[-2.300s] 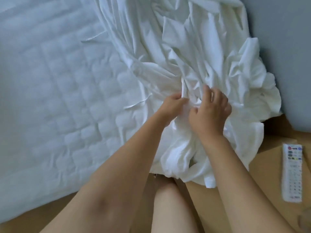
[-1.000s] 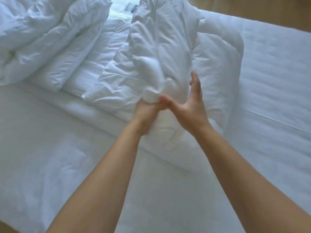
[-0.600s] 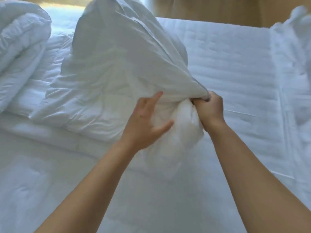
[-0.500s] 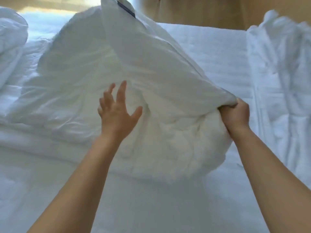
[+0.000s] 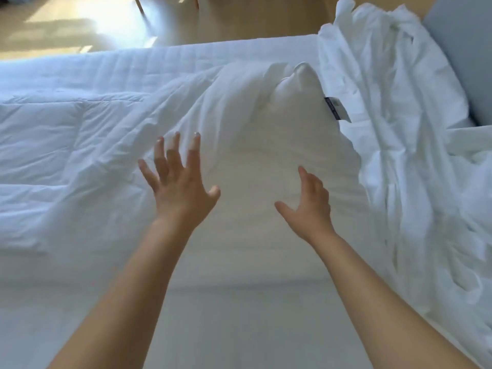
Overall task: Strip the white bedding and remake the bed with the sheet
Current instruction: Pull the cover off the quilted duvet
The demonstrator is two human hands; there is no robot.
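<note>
Centrally, left hand point(image 5: 181, 193) and right hand point(image 5: 310, 209) were spread open, holding nothing, before a white pillow point(image 5: 279, 145); crumpled sheet point(image 5: 394, 129) at right

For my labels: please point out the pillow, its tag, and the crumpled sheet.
pillow point(image 5: 292, 139), head view, middle of its broad face.
tag point(image 5: 336, 109), head view, middle of the label.
crumpled sheet point(image 5: 386, 89), head view, upper folds.

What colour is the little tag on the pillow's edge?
The tag is dark blue and white; the head view shows it.
</note>
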